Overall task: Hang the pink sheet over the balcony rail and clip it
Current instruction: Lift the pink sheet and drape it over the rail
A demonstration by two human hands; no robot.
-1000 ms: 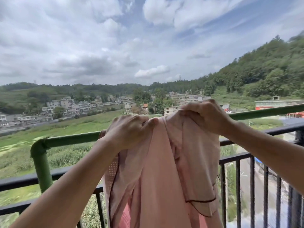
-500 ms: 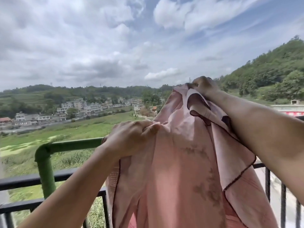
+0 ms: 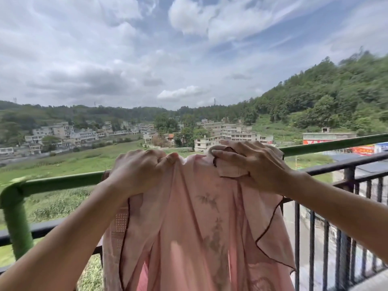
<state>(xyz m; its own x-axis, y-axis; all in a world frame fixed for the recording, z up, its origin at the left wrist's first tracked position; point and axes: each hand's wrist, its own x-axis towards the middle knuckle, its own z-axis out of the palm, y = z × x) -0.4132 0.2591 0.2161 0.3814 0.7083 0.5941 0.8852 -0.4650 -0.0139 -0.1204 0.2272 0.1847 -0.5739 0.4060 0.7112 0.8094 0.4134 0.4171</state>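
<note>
Grey-white cloud fills the sky far above the fingers, and a wooded hillside [image 3: 325,97] rises beyond them to the right. A green field [image 3: 73,162] spreads out past the left hand's fingers, with pale buildings [image 3: 226,131] just above the knuckles in the distance. Nearer, a green rail [image 3: 63,182] runs across at the level of the fingers and turns down into a green post [image 3: 17,227] far to their left. A black barred railing [image 3: 346,162] stands below it, its bars showing under the right wrist.

The pink sheet [image 3: 189,227], thin with dark piping, hangs down from both hands and hides the rail behind them; whether it lies over the rail I cannot tell. The left hand [image 3: 142,171] grips the bunched top edge, fingers curled, thumb pressed on the cloth. The right hand [image 3: 252,164] has its fingers [image 3: 222,153] curled over a folded corner just beside it.
</note>
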